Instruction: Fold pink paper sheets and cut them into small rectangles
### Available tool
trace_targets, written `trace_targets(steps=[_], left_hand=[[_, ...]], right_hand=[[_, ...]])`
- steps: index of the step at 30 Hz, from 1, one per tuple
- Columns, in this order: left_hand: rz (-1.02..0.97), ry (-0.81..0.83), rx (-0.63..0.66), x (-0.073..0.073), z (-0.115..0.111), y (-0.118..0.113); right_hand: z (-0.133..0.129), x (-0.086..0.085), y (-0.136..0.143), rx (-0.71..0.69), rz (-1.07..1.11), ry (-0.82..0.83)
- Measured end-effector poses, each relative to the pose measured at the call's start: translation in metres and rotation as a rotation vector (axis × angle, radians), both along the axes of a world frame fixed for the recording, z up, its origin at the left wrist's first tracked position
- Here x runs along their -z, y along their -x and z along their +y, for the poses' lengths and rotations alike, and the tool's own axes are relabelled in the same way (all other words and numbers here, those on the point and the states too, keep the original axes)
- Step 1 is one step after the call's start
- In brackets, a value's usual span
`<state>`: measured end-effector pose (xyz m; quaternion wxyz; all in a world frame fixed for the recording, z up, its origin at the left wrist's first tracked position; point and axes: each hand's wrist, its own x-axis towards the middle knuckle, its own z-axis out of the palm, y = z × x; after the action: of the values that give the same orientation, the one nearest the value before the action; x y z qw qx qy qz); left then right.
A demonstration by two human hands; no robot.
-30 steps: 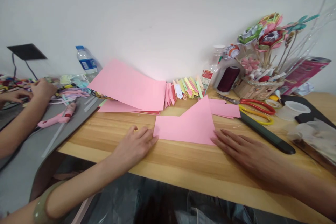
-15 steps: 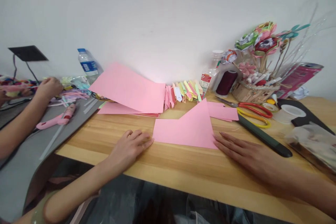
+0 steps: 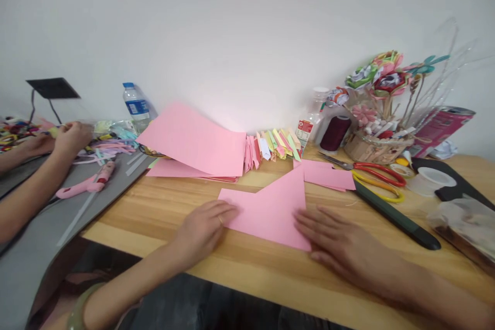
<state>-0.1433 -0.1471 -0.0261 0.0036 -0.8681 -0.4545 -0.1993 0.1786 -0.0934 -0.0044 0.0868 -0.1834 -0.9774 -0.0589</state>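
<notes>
The thin, angular pink paper sheet (image 3: 266,211) lies on the wooden table (image 3: 154,211), both flat, unclenched hands, left (image 3: 204,227) and right (image 3: 336,237), touching its sides. Likely light, crease-prone; hold by edges.

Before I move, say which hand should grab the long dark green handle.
Probably the right hand, resting at the right edge of the angular pink paper, nearer the handle; the left hand touches the paper's left edge.
</notes>
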Motion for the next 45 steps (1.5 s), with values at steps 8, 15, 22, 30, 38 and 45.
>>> trace_targets(steps=[8,15,22,30,38,45], left_hand=[[0.177,0.320,0.075,0.003,-0.009,-0.013],[0.094,0.402,0.274,-0.014,0.012,-0.040],[0.128,0.347,0.258,-0.011,0.015,-0.039],[0.238,0.343,0.134,-0.014,0.002,-0.021],[0.302,0.199,-0.153,0.008,-0.001,-0.011],[0.221,0.258,-0.360,0.009,0.002,-0.033]], right_hand=[[-0.039,-0.021,0.026,-0.173,0.027,0.254],[-0.013,0.008,0.045,-0.038,-0.026,0.427],[-0.010,0.028,0.003,0.100,0.004,0.335],[-0.017,0.032,-0.041,0.278,-0.052,0.129],[-0.024,0.055,-0.066,0.457,0.063,-0.178],[-0.015,0.051,-0.071,0.600,0.147,-0.090]])
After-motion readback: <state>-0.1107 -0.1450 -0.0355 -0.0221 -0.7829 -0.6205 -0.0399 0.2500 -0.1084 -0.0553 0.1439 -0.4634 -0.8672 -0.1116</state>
